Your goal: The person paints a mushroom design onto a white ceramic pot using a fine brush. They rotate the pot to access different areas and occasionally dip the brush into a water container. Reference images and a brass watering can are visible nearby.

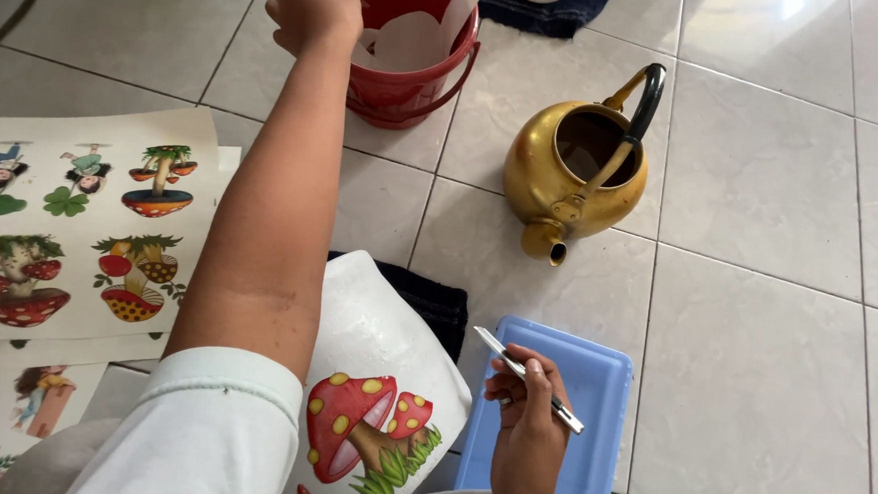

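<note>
Red bucket just under left hand, fingers pinching white paper; right hand pinching metal knife over blue tray.

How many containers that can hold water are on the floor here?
2: a red bucket at top centre, beside the left hand, and a lidless gold kettle to its right. A rim at the top edge may be another.

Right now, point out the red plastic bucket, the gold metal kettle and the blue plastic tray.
red plastic bucket (404, 90), head view, front wall.
gold metal kettle (540, 187), head view, body side.
blue plastic tray (597, 386), head view, bare floor.
</note>
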